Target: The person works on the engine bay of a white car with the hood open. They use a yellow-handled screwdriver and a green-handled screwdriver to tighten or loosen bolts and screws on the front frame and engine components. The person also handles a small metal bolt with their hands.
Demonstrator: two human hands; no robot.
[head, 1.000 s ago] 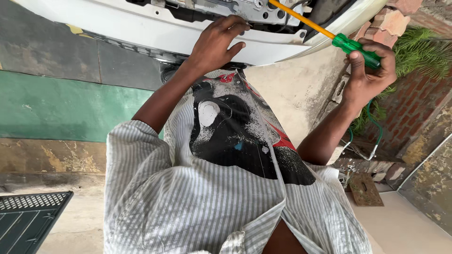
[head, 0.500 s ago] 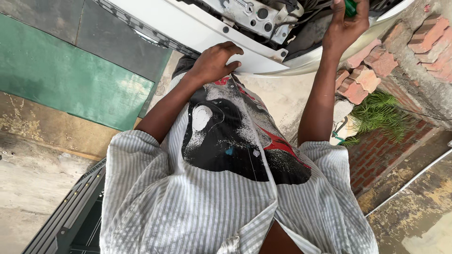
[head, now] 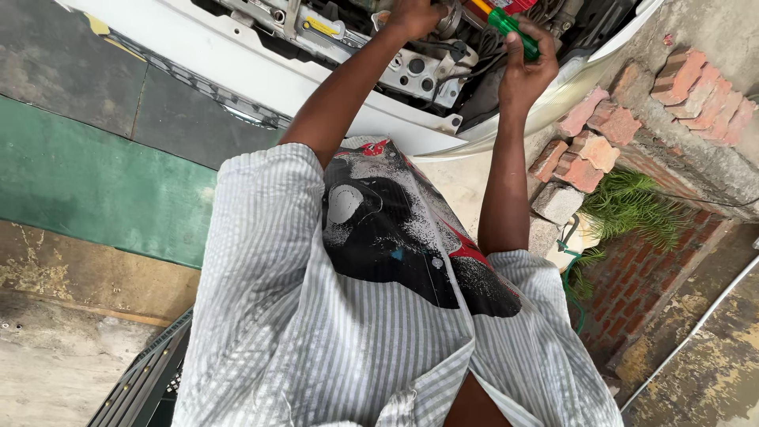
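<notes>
Screwdriver (head: 512,30) gripped by right hand (head: 523,73), brick edge (head: 589,138) near

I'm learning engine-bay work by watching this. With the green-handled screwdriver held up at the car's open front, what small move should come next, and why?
Probably steady the tip before turning. The right hand grips the green-handled screwdriver, whose yellow shaft angles into the engine bay, while the left hand rests on a part beside it. The tip is hidden, so whether it is seated cannot be told.
</notes>
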